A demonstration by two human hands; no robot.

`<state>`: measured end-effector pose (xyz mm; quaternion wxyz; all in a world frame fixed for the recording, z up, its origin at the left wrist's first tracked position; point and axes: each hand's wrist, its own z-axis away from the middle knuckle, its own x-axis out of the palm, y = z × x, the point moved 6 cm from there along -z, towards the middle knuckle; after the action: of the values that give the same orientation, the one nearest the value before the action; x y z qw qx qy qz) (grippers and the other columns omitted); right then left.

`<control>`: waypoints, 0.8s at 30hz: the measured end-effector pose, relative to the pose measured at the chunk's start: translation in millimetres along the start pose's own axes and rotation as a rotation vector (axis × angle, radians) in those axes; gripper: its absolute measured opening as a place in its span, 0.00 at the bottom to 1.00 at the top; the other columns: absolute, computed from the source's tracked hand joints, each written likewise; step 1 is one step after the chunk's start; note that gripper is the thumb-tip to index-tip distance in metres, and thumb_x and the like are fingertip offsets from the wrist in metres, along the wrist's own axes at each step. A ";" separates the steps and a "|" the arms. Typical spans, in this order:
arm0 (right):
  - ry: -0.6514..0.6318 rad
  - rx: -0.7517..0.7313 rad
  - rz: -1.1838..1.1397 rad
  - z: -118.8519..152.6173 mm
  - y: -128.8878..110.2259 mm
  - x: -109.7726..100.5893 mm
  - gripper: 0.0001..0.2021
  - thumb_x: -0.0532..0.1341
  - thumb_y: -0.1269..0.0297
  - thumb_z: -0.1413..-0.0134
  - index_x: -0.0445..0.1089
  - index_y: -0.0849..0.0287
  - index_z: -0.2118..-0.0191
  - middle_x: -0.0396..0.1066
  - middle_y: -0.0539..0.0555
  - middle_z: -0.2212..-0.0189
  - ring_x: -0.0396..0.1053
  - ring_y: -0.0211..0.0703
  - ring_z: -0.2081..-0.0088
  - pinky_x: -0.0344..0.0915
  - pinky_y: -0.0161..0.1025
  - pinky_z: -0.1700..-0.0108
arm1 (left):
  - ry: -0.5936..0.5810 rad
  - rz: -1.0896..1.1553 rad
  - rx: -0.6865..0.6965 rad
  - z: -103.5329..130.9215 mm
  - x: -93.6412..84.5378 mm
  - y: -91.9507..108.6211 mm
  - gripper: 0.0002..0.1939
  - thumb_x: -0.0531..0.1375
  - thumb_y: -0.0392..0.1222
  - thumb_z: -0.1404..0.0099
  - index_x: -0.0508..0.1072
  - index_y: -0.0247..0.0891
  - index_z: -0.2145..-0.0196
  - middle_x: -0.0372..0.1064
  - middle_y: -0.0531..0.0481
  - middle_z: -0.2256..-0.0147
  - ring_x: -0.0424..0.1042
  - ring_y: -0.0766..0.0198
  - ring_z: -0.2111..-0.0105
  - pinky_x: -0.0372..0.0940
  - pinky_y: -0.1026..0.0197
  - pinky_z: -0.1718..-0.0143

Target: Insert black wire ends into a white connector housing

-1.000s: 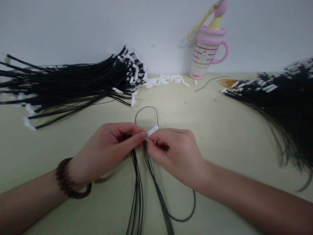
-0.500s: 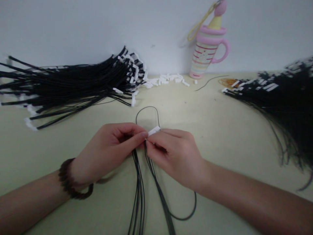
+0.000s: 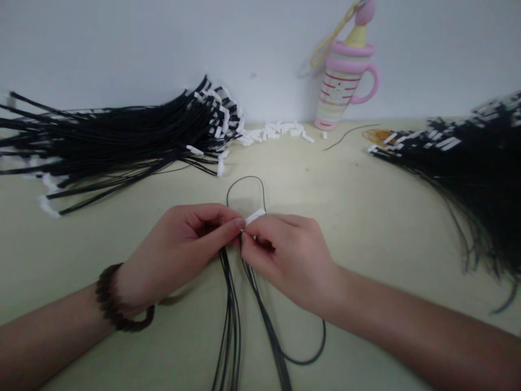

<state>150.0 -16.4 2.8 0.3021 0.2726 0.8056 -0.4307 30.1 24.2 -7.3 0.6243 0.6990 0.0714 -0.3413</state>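
Above the middle of the table my two hands meet at the fingertips around a small white connector (image 3: 256,215). My left hand (image 3: 195,239), with a dark beaded bracelet on its wrist, is closed in a pinch at the connector's left end. Closed beside it, my right hand (image 3: 291,252) pinches at the connector's lower edge, apparently on a thin wire end. Several black wires (image 3: 231,315) hang below the fingertips in two bundles and run toward me. One thin wire loop (image 3: 245,177) arches up behind the connector. My fingers hide much of the connector.
A heap of black wires with white connectors (image 3: 138,130) lies at the back left. Loose white connectors (image 3: 280,130) are scattered by the wall. A pink striped cup-shaped object (image 3: 340,87) leans there. Another black wire pile (image 3: 484,168) fills the right side.
Both hands stay at the connector with almost the same grip. My right fingertips have shifted very slightly; the whole view has drifted a little.
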 end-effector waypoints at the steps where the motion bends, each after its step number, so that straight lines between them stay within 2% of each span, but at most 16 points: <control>1: -0.003 0.003 -0.004 0.0 0.2 0.2 0.10 0.54 0.67 0.46 0.66 0.62 0.76 0.64 0.48 0.80 0.59 0.30 0.78 0.54 0.30 0.73 | 0.004 -0.002 0.000 0.1 -0.1 0.1 0.09 0.58 0.44 0.42 0.76 0.39 0.69 0.73 0.58 0.76 0.68 0.70 0.74 0.61 0.70 0.71; 17: -0.014 0.048 -0.008 -1.3 4.2 -0.2 0.10 0.55 0.67 0.46 0.67 0.62 0.76 0.65 0.48 0.79 0.59 0.30 0.78 0.53 0.30 0.73 | -0.004 -0.044 -0.017 0.4 -1.9 -1.4 0.09 0.58 0.45 0.41 0.73 0.39 0.74 0.70 0.59 0.77 0.66 0.71 0.75 0.58 0.71 0.73; 24: 0.001 0.015 -0.008 -0.9 2.3 0.4 0.11 0.55 0.67 0.47 0.66 0.62 0.77 0.64 0.47 0.80 0.59 0.30 0.78 0.53 0.30 0.73 | 0.004 -0.051 -0.012 1.1 -1.9 -0.7 0.09 0.58 0.45 0.41 0.75 0.39 0.70 0.72 0.59 0.76 0.67 0.71 0.74 0.59 0.71 0.72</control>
<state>151.1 -14.4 1.7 0.2979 0.2717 0.8036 -0.4378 27.9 24.0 -6.8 0.6194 0.6940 0.0925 -0.3552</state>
